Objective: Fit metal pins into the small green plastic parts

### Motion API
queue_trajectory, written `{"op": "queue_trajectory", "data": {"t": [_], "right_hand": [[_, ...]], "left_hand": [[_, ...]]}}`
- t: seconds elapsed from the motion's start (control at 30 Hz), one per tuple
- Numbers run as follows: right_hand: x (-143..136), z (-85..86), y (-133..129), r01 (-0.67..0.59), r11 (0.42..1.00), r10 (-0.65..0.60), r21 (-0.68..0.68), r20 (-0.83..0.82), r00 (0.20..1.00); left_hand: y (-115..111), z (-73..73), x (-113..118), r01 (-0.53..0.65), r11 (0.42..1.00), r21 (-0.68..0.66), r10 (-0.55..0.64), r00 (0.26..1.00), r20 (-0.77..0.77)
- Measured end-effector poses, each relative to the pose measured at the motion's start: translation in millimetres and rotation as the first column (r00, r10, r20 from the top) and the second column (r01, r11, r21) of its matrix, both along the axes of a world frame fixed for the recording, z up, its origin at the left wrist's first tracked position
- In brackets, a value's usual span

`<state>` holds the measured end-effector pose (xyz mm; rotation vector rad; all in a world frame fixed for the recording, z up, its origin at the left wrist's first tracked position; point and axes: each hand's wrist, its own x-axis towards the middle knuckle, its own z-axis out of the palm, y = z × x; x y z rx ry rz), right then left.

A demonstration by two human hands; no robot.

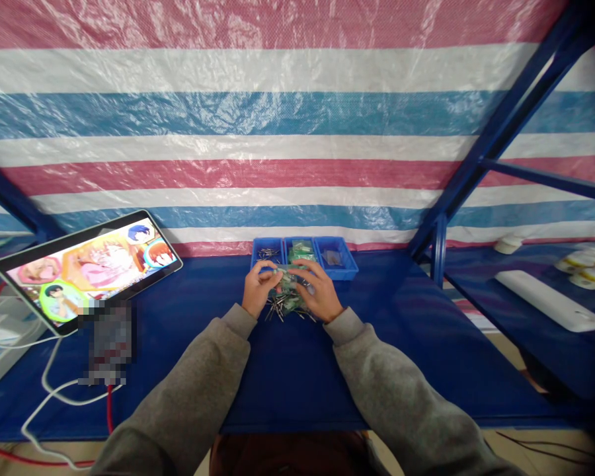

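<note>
You have a small clear bag (288, 280) between your two hands, just above the table (287, 390), nearer its far edge than its near edge and about midway between its left and right ends. Your left hand (259, 288) appears to pinch the bag's left side between thumb and curled forefinger; your right hand (321, 291) is bent over the other side, fingers arched, but the view is too small to tell whether its fingertips are closed on the film or only resting there. Expect the bag to be light and limp, with thin, slick film that creases and slides rather than holding a shape, so take it by opposite edges near the mouth with the pads of thumb and forefinger; what it contains, if anything, you cannot make out. The slim metal pieces (276, 308) heaped beneath your hands, toward the far edge, look stiff and hard, and should be light singly; a pinch around the shank should suit them, though they may roll or poke thin film. Beyond your hands, along the table's far edge, the blue three-part tray (348, 270) looks rigid enough to be taken by its rim.
</note>
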<state>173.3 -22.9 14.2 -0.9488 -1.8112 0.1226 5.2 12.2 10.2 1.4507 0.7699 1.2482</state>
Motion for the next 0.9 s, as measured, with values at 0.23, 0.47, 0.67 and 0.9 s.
{"op": "queue_trajectory", "data": {"t": [0.23,0.47,0.67,0.9], "right_hand": [[-1.5,-6.1,3.3,0.049,0.979,-0.088,-0.198,-0.192,0.978],[-1.6,-1.9,-0.7,0.015,0.986,-0.04,-0.169,-0.146,0.988],[-0.4,-4.1,4.1,0.039,0.996,-0.043,-0.079,-0.048,0.998],[-0.1,-9.6,6.1,0.089,0.961,-0.142,-0.263,-0.187,0.972]], "left_hand": [[-3.2,0.8,1.3,-0.012,0.986,0.166,0.032,0.992,-0.123],[0.4,-5.8,3.0,0.106,0.993,-0.053,-0.106,0.994,-0.002],[1.3,-5.2,2.2,0.067,0.998,-0.003,-0.067,0.998,-0.004],[-5.6,0.9,4.0,0.089,0.996,0.01,-0.089,0.994,-0.061]]}}
